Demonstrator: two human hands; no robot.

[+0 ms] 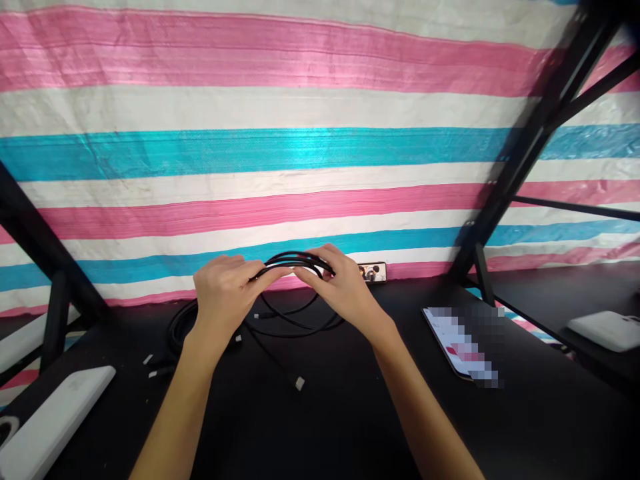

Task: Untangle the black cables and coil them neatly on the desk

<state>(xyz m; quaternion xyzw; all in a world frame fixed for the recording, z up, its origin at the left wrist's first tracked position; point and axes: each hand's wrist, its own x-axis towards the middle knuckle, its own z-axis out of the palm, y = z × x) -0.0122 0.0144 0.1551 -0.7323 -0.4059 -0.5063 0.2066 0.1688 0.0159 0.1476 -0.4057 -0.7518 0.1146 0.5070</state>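
A black cable [295,259] is gathered in several loops between my two hands, held a little above the dark table. My left hand [225,283] grips the loops at their left side, fingers closed round them. On the right side my right hand [337,280] pinches the same loops, and the two thumbs almost meet below them. Lower turns of the cable hang toward the tabletop, and an end with a light metal connector [299,383] lies in front. Behind my left wrist rests another black cable coil [176,327], partly hidden.
On the black table [310,440], a white flat box-like device [60,417] lies at left. A phone [457,343] lies at right, partly blurred out. A smaller phone [375,273] leans at the back against the striped sheet [300,150]. Black metal frame bars [520,173] stand at both sides.
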